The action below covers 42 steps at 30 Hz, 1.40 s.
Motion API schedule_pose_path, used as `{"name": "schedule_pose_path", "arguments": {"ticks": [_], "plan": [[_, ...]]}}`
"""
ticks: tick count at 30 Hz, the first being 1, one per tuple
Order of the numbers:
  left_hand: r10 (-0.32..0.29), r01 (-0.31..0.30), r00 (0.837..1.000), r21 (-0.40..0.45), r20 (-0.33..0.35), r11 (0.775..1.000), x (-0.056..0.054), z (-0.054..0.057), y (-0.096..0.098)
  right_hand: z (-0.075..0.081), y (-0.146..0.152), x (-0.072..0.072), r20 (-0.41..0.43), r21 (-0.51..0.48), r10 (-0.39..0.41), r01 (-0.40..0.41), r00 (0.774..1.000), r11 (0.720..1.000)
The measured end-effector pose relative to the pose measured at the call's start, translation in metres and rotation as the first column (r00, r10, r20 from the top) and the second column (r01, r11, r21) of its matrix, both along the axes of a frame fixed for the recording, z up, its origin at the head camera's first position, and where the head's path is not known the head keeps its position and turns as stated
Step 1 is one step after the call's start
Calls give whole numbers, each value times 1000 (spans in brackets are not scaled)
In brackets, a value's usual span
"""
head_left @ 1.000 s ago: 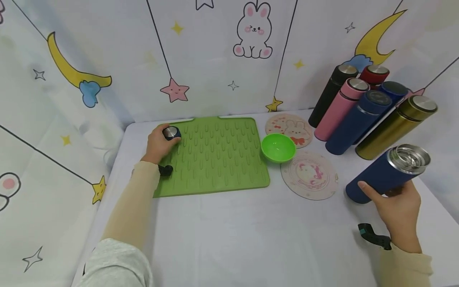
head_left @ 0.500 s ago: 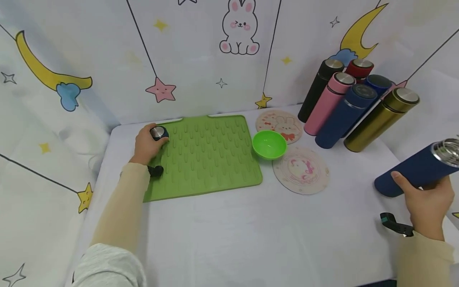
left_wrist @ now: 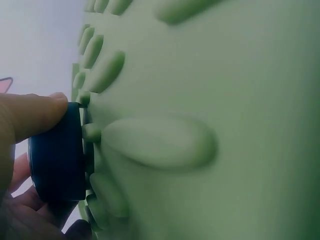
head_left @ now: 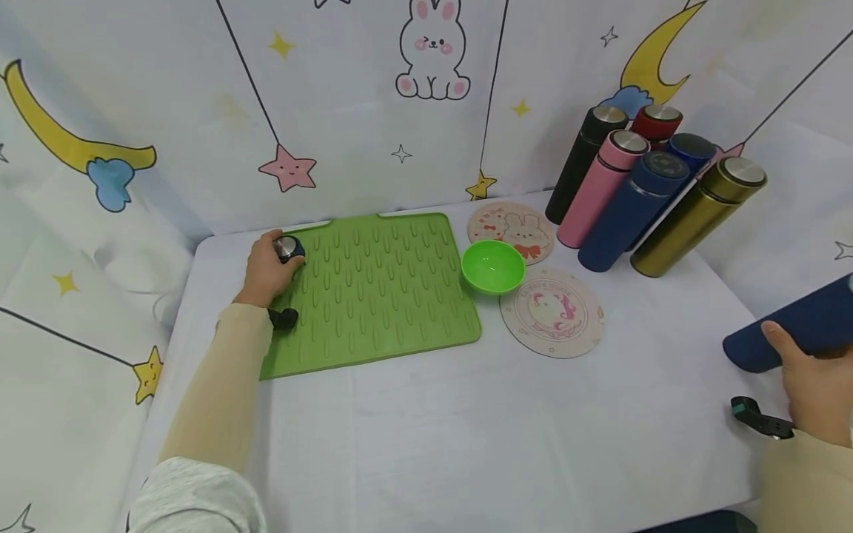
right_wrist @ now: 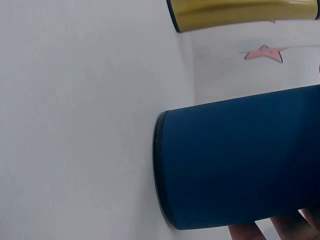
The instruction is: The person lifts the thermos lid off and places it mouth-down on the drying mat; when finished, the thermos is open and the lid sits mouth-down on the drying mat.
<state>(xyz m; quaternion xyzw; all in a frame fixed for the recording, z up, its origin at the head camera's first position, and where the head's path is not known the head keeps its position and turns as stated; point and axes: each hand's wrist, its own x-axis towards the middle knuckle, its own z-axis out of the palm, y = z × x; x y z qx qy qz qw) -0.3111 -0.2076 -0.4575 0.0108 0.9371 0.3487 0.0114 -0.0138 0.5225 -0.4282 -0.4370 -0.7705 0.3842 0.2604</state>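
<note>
At the far left of the table my left hand [head_left: 263, 268] holds a small dark blue flask lid [head_left: 289, 249] with a silver top, at the upper left corner of a green ridged mat [head_left: 373, 296]. In the left wrist view the lid [left_wrist: 59, 155] rests against the mat's nubs, thumb on its upper side. By the right edge my right hand [head_left: 821, 381] grips a dark blue thermos flask [head_left: 796, 326] round its body; its mouth lies out of the head view. The right wrist view shows the flask's base [right_wrist: 161, 170] close to the white tabletop; I cannot tell whether they touch.
Several capped flasks stand at the back right, among them a pink flask [head_left: 603, 189] and a gold flask [head_left: 696, 218]. A green bowl [head_left: 493, 268] sits beside the mat, near two round coasters, a bunny coaster [head_left: 483, 222] and a pale pink coaster [head_left: 553, 314].
My right hand has carried the open blue flask to the right, its mouth passing out of the head view. The left hand keeps its place on the mat with the lid. The head view has shifted.
</note>
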Motion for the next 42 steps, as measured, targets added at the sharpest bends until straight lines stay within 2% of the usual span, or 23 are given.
{"name": "schedule_pose_path", "arguments": {"ticks": [2,4,8,16,21,25,31,36,42], "plan": [[-5,5,1000,5,11,1000,0,0,2,-1,6,4,85,-22,-66,68,994,997],[-12,12,1000,13,17,1000,0,0,3,-1,11,8,130,-46,-111,117,985,992],[-17,16,999,26,30,1000,-1,2,3,-2,21,14,127,-90,-129,141,983,986],[0,-1,999,28,48,1000,0,9,-2,0,24,15,77,-84,-109,115,991,990],[7,-9,998,28,54,1000,0,9,-2,4,23,19,125,-128,-116,132,985,983],[4,-6,999,29,50,1000,-2,7,0,-4,31,28,144,-157,-119,142,982,977],[-2,0,999,26,50,1000,-2,6,2,-21,41,39,94,-107,-161,171,982,980],[7,-9,998,24,54,1000,-4,5,1,-14,28,47,91,-10,-177,179,980,984],[14,-16,998,28,57,999,-5,3,1,-9,17,52,111,-2,-195,196,975,981]]}}
